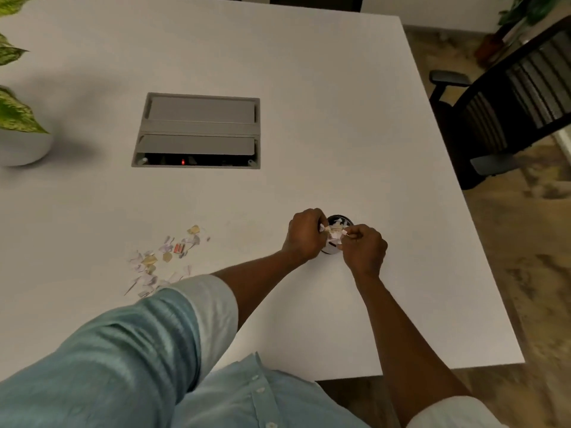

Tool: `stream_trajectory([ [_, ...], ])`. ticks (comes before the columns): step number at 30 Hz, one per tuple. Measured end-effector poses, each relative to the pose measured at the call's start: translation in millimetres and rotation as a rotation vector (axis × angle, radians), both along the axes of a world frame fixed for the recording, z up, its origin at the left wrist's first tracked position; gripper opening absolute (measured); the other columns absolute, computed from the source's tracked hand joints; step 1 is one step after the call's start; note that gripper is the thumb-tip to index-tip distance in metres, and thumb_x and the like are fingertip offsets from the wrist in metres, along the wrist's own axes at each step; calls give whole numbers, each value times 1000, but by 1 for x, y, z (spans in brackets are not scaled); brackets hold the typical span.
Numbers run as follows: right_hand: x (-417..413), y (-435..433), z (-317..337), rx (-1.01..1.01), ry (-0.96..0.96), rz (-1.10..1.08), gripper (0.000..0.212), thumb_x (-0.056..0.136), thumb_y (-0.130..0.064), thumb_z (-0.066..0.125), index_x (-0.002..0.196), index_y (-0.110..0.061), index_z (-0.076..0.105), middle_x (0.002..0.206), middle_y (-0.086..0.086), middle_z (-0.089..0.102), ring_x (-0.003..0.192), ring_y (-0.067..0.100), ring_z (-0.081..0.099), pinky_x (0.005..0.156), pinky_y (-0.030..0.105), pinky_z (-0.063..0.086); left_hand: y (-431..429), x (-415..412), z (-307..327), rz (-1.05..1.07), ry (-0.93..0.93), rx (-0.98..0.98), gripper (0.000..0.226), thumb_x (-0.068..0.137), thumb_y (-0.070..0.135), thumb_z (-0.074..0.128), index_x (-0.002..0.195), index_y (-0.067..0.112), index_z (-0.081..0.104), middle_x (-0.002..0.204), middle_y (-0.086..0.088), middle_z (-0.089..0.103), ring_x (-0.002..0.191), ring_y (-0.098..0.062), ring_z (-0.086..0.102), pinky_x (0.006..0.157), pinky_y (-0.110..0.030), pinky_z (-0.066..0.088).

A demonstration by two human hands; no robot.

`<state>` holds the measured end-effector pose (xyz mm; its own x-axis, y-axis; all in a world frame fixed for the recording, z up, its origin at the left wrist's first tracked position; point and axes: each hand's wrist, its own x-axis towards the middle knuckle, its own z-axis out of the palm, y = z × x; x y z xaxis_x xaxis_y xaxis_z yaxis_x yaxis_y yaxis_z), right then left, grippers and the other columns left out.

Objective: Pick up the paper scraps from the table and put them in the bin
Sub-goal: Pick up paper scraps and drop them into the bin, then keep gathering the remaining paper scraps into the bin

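Over the bin (340, 218), the left hand (306, 234) and right hand (366, 250) each pinch scraps (333, 233). A scrap pile (160, 261) lies left on the counter (309, 118).

No legible txt, labels or nos. anywhere.
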<state>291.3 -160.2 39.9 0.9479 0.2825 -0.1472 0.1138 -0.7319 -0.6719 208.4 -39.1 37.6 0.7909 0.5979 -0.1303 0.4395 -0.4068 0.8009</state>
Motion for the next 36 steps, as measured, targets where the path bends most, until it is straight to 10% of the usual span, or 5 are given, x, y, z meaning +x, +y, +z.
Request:
stream_trajectory([
  [14, 28, -9, -1, -83, -82, 157, 27, 94, -4, 57, 116, -6, 72, 115, 14, 73, 105, 34, 68, 90, 39, 53, -5, 43, -1, -261, 149, 189, 17, 89, 24, 65, 95, 14, 78, 100, -4, 76, 92, -29, 68, 73, -40, 57],
  [20, 9, -10, -15, -202, -170, 356, 35, 94, -9, 59, 128, -11, 63, 126, 11, 66, 116, 31, 62, 95, 42, 50, 6, 4, -22, -192, 150, 336, 24, 95, 24, 67, 116, 14, 65, 137, -4, 53, 120, -25, 55, 74, -43, 59],
  [24, -6, -8, -28, -359, -273, 462, 46, 97, -28, 59, 142, -20, 52, 146, 8, 54, 135, 28, 51, 109, 49, 39, 21, -42, -48, -361, 379, 425, 54, 94, 31, 70, 138, 7, 52, 158, -14, 37, 143, -34, 40, 99, -47, 54],
  [28, -11, -6, -41, -529, -227, 542, 57, 104, -48, 42, 155, -25, 34, 162, 6, 36, 151, 23, 32, 120, 56, 20, 28, -81, -74, -546, 667, 424, 101, 94, 54, 68, 161, -1, 16, 172, -26, -6, 161, -42, -6, 130, -53, 17],
  [36, -7, -1, -47, -620, -145, 595, 70, 101, -66, 27, 158, -26, 27, 166, 0, 28, 154, 20, 25, 121, 65, 13, 22, -106, -94, -658, 820, 410, 155, 71, 69, 83, 158, -1, -25, 159, -28, -44, 148, -50, -38, 123, -74, 0],
])
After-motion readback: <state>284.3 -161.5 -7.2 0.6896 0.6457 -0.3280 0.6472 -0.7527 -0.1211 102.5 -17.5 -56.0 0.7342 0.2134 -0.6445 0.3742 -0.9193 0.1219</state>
